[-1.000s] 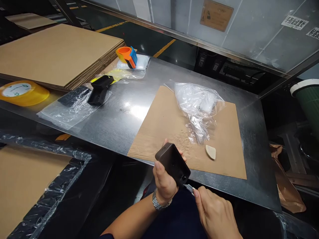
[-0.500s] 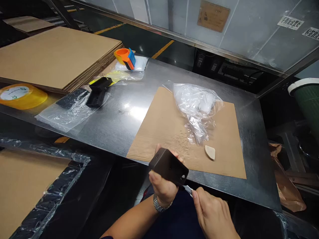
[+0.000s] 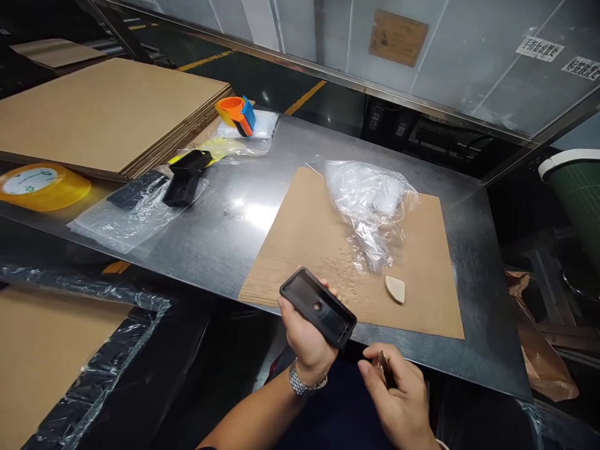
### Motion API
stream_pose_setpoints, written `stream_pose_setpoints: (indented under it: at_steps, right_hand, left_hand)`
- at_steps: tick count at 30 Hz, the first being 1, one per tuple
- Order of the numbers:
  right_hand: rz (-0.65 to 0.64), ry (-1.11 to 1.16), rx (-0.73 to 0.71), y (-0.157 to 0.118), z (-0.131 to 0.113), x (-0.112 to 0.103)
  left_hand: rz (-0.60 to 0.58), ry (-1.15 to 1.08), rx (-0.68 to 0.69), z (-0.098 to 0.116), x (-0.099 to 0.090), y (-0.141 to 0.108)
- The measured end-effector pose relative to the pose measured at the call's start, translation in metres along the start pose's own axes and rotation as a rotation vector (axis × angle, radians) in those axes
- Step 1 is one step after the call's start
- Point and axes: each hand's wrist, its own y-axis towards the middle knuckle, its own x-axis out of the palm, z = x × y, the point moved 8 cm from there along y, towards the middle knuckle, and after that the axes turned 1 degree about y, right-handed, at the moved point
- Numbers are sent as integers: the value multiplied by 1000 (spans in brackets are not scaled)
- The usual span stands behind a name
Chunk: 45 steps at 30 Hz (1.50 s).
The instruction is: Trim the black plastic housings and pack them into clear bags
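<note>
My left hand (image 3: pixel 309 347) is wrapped around a black rectangular plastic housing (image 3: pixel 307 300), held tilted just above the table's front edge. The housing's hollow side faces up, with a round hole in its floor. To the right and slightly below, my right hand (image 3: pixel 398 387) has its fingers closed on a small knife (image 3: pixel 384 369); only a narrow, shiny part of it shows, apart from the housing. Ahead on a cardboard sheet (image 3: pixel 290 237) lie a pale wedge-shaped piece (image 3: pixel 395 289) and a crumpled clear plastic bag (image 3: pixel 360 187) with white contents.
On the metal table (image 3: pixel 225 250), black plastic parts (image 3: pixel 185 178) lie on clear bags at left. Behind them is an orange and blue tape dispenser (image 3: pixel 237 114). A large yellow tape roll (image 3: pixel 60 190) sits beside stacked cardboard (image 3: pixel 117 112). A green bin (image 3: pixel 576 194) stands at right.
My left hand has turned the housing so its hollow side shows instead of its outer face. My right hand has drawn the knife away from the housing's lower end, and its fingers have curled.
</note>
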Motion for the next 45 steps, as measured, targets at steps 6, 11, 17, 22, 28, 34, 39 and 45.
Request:
stream_pose_setpoints:
  at_steps: [6, 11, 17, 22, 28, 34, 39, 45]
  right_hand:
    - [43, -282, -509, 2, -34, 16]
    - [53, -357, -682, -2, -42, 29]
    - [106, -197, -149, 6, -9, 3]
    - [14, -474, -306, -7, -19, 6]
    - [-79, -659, -400, -10, -33, 19]
    - [-85, -618, -339, -11, -33, 26]
    - [-81, -601, -297, -13, -30, 29]
    - [-86, -575, -293, -12, -30, 29]
  left_hand:
    - [64, 43, -69, -9, -6, -2]
    - [87, 81, -106, -13, -10, 3]
    - [30, 14, 15, -1, -5, 7]
    - [-9, 0, 253, 23, 2, 4]
    - [-10, 16, 470, 44, 5, -2]
    - [-48, 19, 514, 52, 8, -7]
    - [-11, 15, 527, 54, 7, -10]
    - [-80, 0, 524, 55, 7, -11]
